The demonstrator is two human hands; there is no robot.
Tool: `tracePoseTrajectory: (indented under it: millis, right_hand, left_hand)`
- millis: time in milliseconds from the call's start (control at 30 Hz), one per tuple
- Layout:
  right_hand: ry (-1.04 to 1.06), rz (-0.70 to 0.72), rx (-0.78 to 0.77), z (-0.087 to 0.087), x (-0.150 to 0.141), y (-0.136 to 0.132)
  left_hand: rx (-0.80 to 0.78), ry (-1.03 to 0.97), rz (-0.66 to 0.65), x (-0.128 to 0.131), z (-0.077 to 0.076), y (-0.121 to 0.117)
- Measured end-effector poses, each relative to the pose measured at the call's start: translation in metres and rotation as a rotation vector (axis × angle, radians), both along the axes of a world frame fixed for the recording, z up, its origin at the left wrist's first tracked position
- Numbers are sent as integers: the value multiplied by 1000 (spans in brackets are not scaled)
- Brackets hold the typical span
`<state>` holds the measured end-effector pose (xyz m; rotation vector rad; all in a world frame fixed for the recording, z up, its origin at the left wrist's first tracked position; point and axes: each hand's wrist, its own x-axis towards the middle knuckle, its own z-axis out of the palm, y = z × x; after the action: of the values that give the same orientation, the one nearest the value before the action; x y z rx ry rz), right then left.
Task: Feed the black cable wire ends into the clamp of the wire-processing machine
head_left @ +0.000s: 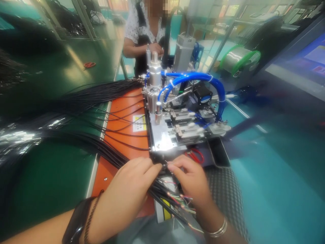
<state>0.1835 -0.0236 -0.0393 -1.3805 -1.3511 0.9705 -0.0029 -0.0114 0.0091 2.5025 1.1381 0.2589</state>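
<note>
Both the left hand (129,188) and the right hand (189,179) bring their fingers (155,168) together in a pinch on one thin black cable (164,165) at the near edge of a pneumatic wire-processing fixture (175,125). The remaining black cable bundle (88,98) fans left across an orange mat (124,115) on the green surface (50,179). Its stripped coloured conductor ends (184,203) project toward the near side, below the right hand.

1 head-worn camera looks forward and down, close up.
</note>
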Motion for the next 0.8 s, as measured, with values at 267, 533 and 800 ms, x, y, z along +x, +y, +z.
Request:
tracePoseTrajectory:
  millis: [267,533,800]
  right_hand:
    - [-40,49,-268,3,13,2]
    - [18,120,-300,-5,18,1]
    - [44,100,-302,-8,14,4]
  left_hand:
    - [118,64,-94,2,-16,7]
    - [112,133,-102,7,-16,8]
    - [110,174,-96,11,-11,10]
